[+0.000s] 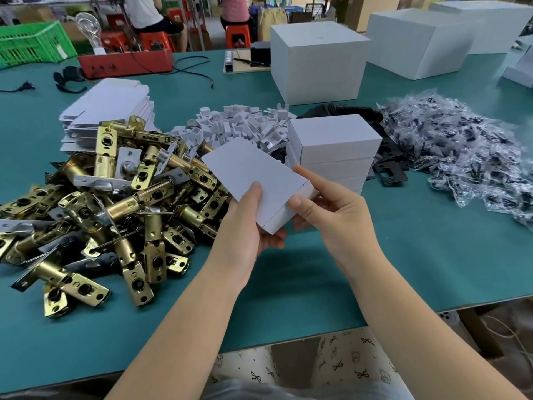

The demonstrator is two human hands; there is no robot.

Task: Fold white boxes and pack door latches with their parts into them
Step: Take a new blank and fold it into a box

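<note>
Resting closed, plain white box (259, 180).

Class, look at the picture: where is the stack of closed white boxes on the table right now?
In the head view, the stack of boxes stands at mid-table, just beyond the right hand, with the pile of white inserts to its left and the bagged parts to its right.

Matt white card box (259, 180); glossy brass-toned metal latches (115, 203).
</note>
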